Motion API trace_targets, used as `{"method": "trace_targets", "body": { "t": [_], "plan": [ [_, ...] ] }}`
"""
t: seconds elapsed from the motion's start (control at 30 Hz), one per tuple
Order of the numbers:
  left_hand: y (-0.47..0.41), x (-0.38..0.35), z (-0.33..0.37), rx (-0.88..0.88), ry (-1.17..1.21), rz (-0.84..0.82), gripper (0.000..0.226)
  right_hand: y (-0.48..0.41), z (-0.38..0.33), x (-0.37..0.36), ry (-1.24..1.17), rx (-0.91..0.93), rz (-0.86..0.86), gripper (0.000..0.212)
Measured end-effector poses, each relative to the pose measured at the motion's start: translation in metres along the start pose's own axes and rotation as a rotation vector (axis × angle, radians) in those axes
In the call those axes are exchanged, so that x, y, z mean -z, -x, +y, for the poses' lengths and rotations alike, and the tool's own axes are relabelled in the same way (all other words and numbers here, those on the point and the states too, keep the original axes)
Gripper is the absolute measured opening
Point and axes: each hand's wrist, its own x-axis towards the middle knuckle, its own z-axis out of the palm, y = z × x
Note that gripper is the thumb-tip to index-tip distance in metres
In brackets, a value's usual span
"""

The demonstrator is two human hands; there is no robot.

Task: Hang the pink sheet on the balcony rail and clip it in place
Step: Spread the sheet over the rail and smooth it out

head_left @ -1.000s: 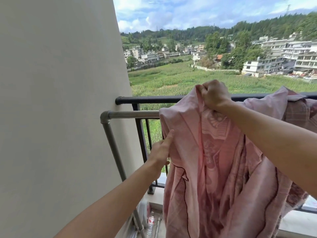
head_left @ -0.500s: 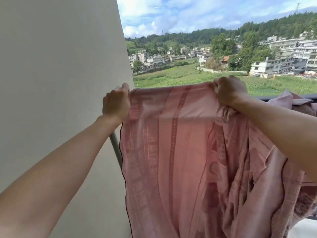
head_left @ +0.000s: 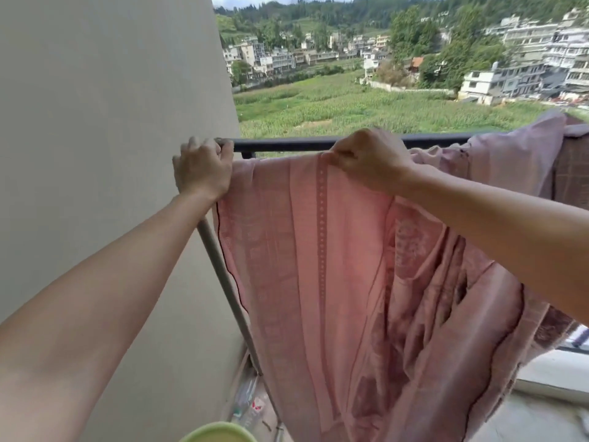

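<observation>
The pink sheet (head_left: 318, 266) hangs spread over a grey metal drying bar, just in front of the black balcony rail (head_left: 287, 143). My left hand (head_left: 202, 169) grips the sheet's left top corner at the bar's bend, beside the wall. My right hand (head_left: 366, 159) pinches the sheet's top edge near the middle. To the right the sheet bunches up and drapes over the black rail (head_left: 510, 154). The bar's top is hidden under the cloth. No clip shows.
A beige wall (head_left: 111, 122) closes the left side. The grey rack leg (head_left: 223, 282) slants down to the floor, where small packets lie. A pale green round rim (head_left: 216, 433) shows at the bottom edge. Fields and buildings lie beyond the rail.
Both hands came down from holding the sheet spread up in the air; its top edge now lies over the bar, with my left hand at the bar's left end.
</observation>
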Motion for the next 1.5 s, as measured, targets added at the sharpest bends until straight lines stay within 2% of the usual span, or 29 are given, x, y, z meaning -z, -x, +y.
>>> {"method": "trace_targets", "body": {
  "t": [0.07,0.13,0.17,0.23,0.27,0.33,0.37,0.4,0.5,0.6,0.67,0.77,0.87,0.93,0.97,1.03,1.1,1.17,1.23,1.3,1.37,1.43,1.5],
  "plan": [
    [0.028,-0.007,-0.014,-0.019,0.068,0.137,0.05,-0.008,0.004,0.002,-0.069,-0.064,0.056,0.033],
    [0.06,-0.015,-0.018,0.046,0.197,0.201,0.059,-0.023,0.01,0.005,-0.109,-0.185,0.15,0.036],
    [0.074,-0.021,-0.015,0.105,0.27,0.176,0.068,-0.031,0.012,0.007,-0.145,-0.258,0.208,0.036],
    [0.098,-0.031,0.0,0.238,0.404,0.022,0.084,-0.046,0.015,0.008,-0.241,-0.382,0.286,0.033],
    [0.104,-0.038,0.008,0.297,0.496,-0.066,0.082,-0.051,0.017,0.008,-0.273,-0.421,0.296,0.032],
    [0.108,-0.044,0.023,0.376,0.723,-0.18,0.048,-0.055,0.018,0.007,-0.288,-0.45,0.292,0.03],
    [0.106,-0.043,0.026,0.377,0.8,-0.196,0.033,-0.053,0.019,0.007,-0.275,-0.452,0.29,0.029],
    [0.101,-0.037,0.028,0.349,0.824,-0.18,0.029,-0.05,0.022,0.009,-0.252,-0.451,0.289,0.028],
    [0.061,-0.002,0.014,0.235,0.764,0.004,0.03,-0.039,0.041,0.025,-0.136,-0.495,0.304,0.026],
    [0.001,0.032,-0.003,0.184,0.612,0.178,0.019,-0.027,0.054,0.037,-0.008,-0.564,0.288,0.02],
    [-0.025,0.043,-0.008,0.248,0.523,0.153,0.019,-0.022,0.048,0.038,-0.001,-0.528,0.228,0.024],
    [-0.029,0.041,-0.025,0.412,0.43,0.086,0.026,-0.001,0.027,0.026,0.006,-0.363,0.105,0.048],
    [-0.021,0.024,-0.047,0.488,0.376,0.023,0.019,0.019,0.022,0.023,0.222,-0.288,-0.101,0.065],
    [-0.02,0.008,-0.021,0.418,0.364,-0.009,0.028,0.03,0.048,0.031,0.285,-0.311,-0.222,0.074],
    [-0.024,-0.008,0.022,0.35,0.32,0.003,0.032,0.032,0.084,0.048,0.245,-0.34,-0.238,0.072],
    [-0.018,-0.012,0.07,0.131,0.209,0.031,0.036,0.035,0.111,0.061,0.152,-0.357,-0.21,0.061],
    [-0.003,-0.012,0.112,-0.117,0.167,0.002,0.033,0.044,0.12,0.078,0.195,-0.363,-0.034,0.048],
    [0.021,-0.017,0.152,-0.303,0.197,-0.083,0.031,0.063,0.138,0.091,0.342,-0.456,0.155,0.044],
    [0.043,-0.027,0.189,-0.435,0.227,-0.15,0.034,0.093,0.163,0.105,0.429,-0.666,0.172,0.056],
    [0.057,-0.039,0.219,-0.503,0.204,-0.178,0.039,0.114,0.18,0.123,0.377,-0.876,0.122,0.084],
    [0.066,-0.051,0.245,-0.549,0.145,-0.195,0.046,0.13,0.186,0.133,0.353,-0.946,0.067,0.098],
    [0.068,-0.067,0.267,-0.56,0.087,-0.191,0.052,0.135,0.193,0.136,0.337,-0.891,0.089,0.081],
    [0.068,-0.076,0.275,-0.544,0.043,-0.169,0.053,0.133,0.198,0.139,0.301,-0.797,0.178,0.049]
  ]
}}
